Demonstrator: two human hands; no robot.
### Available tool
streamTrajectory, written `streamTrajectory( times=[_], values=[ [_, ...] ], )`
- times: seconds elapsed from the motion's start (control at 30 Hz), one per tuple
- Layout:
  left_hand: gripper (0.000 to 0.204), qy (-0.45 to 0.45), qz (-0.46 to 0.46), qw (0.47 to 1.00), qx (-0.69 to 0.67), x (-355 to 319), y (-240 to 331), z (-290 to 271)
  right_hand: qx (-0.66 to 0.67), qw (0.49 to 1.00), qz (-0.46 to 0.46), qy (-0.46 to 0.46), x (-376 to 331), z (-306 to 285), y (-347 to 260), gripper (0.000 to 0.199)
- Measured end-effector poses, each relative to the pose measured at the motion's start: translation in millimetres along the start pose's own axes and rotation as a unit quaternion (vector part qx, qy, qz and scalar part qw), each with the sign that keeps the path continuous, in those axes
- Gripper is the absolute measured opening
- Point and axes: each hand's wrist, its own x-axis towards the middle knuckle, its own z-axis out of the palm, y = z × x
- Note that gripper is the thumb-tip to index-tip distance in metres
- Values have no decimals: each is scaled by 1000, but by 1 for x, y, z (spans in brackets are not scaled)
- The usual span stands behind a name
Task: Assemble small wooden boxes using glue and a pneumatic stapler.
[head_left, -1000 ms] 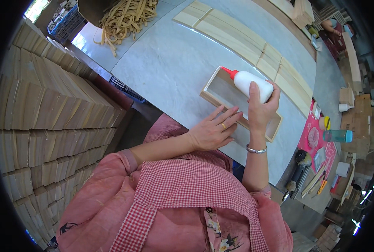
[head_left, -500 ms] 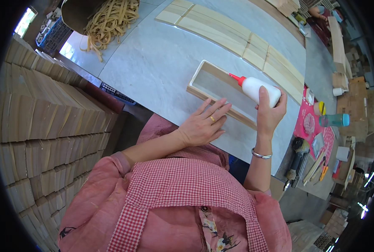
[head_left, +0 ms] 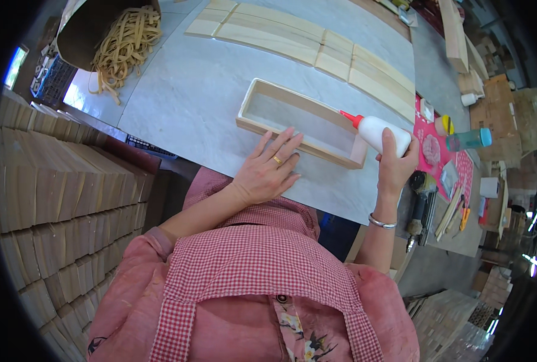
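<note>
A long, narrow wooden frame (head_left: 326,150) stands on the grey table, with the tabletop visible through it. A white line of glue runs along the upper edge at its far left corner. My left hand (head_left: 268,166) lies with fingers outstretched, its fingertips touching the near side of the frame. In my right hand (head_left: 396,161) is a white glue bottle (head_left: 378,133) with a red nozzle, gripped round its base and tilted. The nozzle tip sits at the upper edge of the frame's far side, near the right end.
Flat pale boards (head_left: 292,37) lie in a row along the table's far side. Rubber bands (head_left: 127,45) spill from a container at far left. Stacked wooden pieces (head_left: 63,181) stand left. At right are a teal-lidded jar (head_left: 470,139), a black tool (head_left: 423,208) and an orange cutter (head_left: 464,218).
The nozzle has moved rightward along the frame's far edge with the bottle in my right hand. My left hand stays at the near side. The whole view has shifted somewhat.
</note>
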Motion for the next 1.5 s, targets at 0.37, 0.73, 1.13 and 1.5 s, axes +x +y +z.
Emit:
streamTrajectory(
  times=[0.37, 0.73, 1.13, 1.5],
  values=[
    [33, 4, -3, 1000, 18, 0, 1, 2, -15, 998, 31, 53, 7, -46, 22, 39],
    [33, 1, -8, 1000, 19, -1, 4, 4, -28, 998, 24, 51, 1, -66, 22, 39],
    [31, 19, -1, 1000, 17, -2, 1, 3, -23, 997, 67, 8, -41, -97, 6, 35],
    [35, 30, 29, 999, 27, -6, -2, 12, 141, 980, 68, -124, -81, 26, -38, 37]
  ],
)
